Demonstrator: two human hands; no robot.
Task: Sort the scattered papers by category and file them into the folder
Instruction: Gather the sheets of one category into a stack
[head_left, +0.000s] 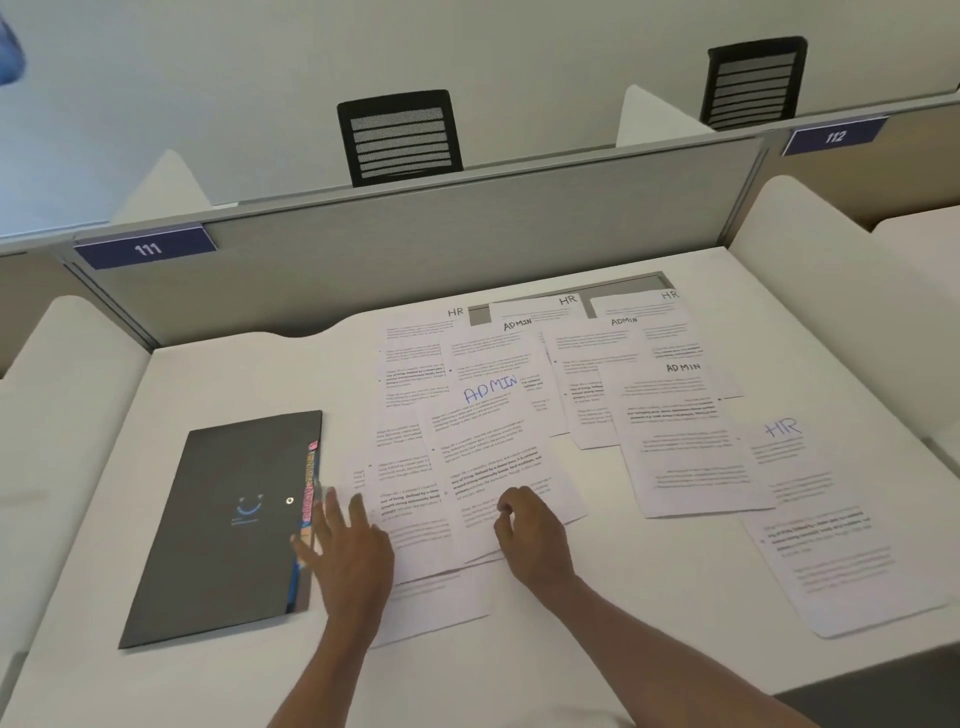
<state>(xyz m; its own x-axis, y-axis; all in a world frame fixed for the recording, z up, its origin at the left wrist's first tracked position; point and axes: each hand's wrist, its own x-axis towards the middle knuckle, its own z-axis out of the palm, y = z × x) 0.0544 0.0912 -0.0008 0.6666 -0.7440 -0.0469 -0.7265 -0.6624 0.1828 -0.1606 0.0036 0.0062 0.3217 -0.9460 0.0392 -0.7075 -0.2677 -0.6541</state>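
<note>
Several printed sheets lie overlapping across the white desk (649, 597), each hand-marked ADMIN or HR. A sheet with blue ADMIN lettering (488, 431) lies on top in the middle. My right hand (524, 530) rests on its lower edge with fingers curled, pinching the paper. My left hand (348, 545) lies flat with spread fingers on the papers beside a closed dark grey folder (228, 525), which lies at the left. An HR sheet in blue ink (810, 499) lies at the right.
A grey partition (415, 260) with labels 111 and 112 closes the desk's far side. Two black mesh chairs (400, 135) stand behind it. White rounded side dividers (62, 374) flank the desk left and right.
</note>
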